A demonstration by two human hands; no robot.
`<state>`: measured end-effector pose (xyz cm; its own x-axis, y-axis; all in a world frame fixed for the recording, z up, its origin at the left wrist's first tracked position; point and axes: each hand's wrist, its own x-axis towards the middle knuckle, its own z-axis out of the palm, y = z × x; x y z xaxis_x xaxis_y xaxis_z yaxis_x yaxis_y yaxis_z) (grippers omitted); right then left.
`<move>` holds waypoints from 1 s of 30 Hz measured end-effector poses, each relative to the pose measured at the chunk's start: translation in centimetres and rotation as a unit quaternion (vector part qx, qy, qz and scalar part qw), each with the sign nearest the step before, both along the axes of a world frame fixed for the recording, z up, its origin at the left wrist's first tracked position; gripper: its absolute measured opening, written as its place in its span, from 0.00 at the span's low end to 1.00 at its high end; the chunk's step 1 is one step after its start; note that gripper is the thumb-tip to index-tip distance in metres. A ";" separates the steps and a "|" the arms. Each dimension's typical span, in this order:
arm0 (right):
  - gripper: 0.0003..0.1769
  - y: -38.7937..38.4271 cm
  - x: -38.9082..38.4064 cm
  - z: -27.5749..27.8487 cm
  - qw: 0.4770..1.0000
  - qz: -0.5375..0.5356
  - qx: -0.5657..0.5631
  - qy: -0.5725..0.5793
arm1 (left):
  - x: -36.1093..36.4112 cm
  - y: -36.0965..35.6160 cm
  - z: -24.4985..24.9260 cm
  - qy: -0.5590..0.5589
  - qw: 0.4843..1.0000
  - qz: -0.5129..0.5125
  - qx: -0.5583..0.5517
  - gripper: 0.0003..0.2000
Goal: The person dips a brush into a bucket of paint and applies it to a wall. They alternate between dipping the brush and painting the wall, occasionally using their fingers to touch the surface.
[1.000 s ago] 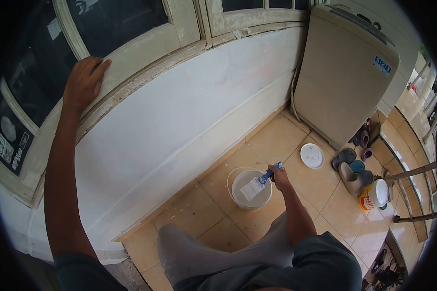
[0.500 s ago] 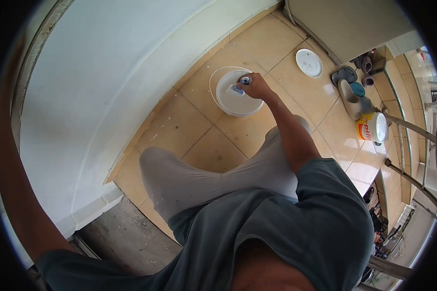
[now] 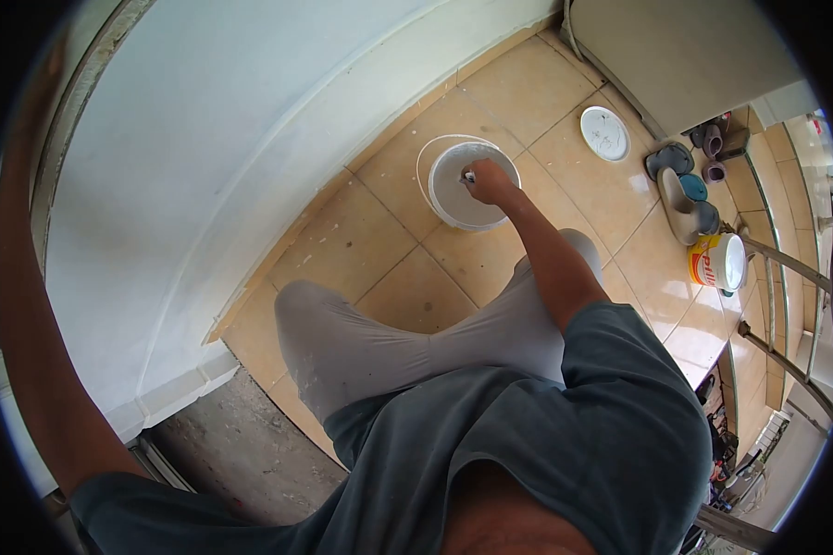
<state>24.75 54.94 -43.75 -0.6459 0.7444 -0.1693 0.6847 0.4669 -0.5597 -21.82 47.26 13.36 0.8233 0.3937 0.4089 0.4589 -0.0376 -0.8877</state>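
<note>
A white bucket (image 3: 487, 222) with a thin wire handle stands on the tiled floor, a pale liquid inside it. Over its opening, my right hand (image 3: 491, 181) is closed around what looks like a paintbrush (image 3: 469, 176), its handle end towards me. The lower part of the brush is hidden by the hand and within the bucket. My left arm reaches up along the left edge of the view, beside the door frame. The left hand (image 3: 54, 60) is dark and blurred at the rim, so its fingers cannot be made out.
A white wall (image 3: 204, 166) runs along the left. On the right are a white lid (image 3: 604, 133), several shoes (image 3: 680, 190), a yellow and white bucket (image 3: 718, 262) and metal rails (image 3: 787, 259). A large grey panel (image 3: 680, 55) stands at the back.
The brush head, visible above the bucket's opening before, has gone lower and is now hidden as my right hand turned. The view has shifted slightly, moving the floor things right.
</note>
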 end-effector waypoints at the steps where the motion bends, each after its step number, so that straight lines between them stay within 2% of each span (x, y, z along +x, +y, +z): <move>1: 0.14 -0.1 0.0 0.1 1.000 0.005 0.003 -0.016 | 1.4 -0.8 -0.4 -0.014 1.000 0.000 -0.004 0.07; 5: 0.14 -1.4 -0.7 0.7 0.994 0.086 -0.013 -0.073 | 2.3 -1.3 -0.4 -0.013 1.000 -0.002 0.002 0.06; 6: 0.14 -1.6 -0.7 0.6 0.995 0.084 -0.017 -0.051 | 2.3 -1.3 -0.5 -0.018 1.000 0.000 0.002 0.06; 12: 0.12 1.3 2.3 0.9 0.984 -0.072 -0.112 0.119 | 1.6 -1.5 0.0 0.007 1.000 0.011 0.017 0.07; 15: 0.11 2.2 4.4 4.7 0.927 -0.188 -0.241 0.218 | 0.5 -1.4 0.2 0.035 0.999 0.016 0.023 0.07; 18: 0.14 2.9 6.8 6.1 0.867 -0.269 -0.245 0.341 | -0.4 -1.2 0.0 0.148 0.986 0.016 0.071 0.07; 21: 0.15 4.0 8.8 6.1 0.788 -0.347 -0.289 0.418 | 1.3 -0.9 0.0 -0.019 0.999 -0.017 -0.034 0.07; 25: 0.11 5.1 10.3 4.5 0.685 -0.377 -0.353 0.513 | 1.0 -0.8 0.0 -0.010 0.999 0.030 -0.019 0.07; 28: 0.09 5.2 10.8 4.2 0.654 -0.383 -0.386 0.526 | 1.5 -1.0 -0.1 -0.014 1.000 0.022 -0.015 0.07; 30: 0.08 5.5 11.0 3.9 0.616 -0.399 -0.417 0.537 | 2.3 -1.5 -0.6 -0.027 1.000 0.005 0.000 0.07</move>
<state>35.73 60.39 -39.85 -0.2034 0.8408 -0.5017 -0.4636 -0.5340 -0.7070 -19.53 45.80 12.75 0.7953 0.4024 0.4534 0.5073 -0.0324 -0.8612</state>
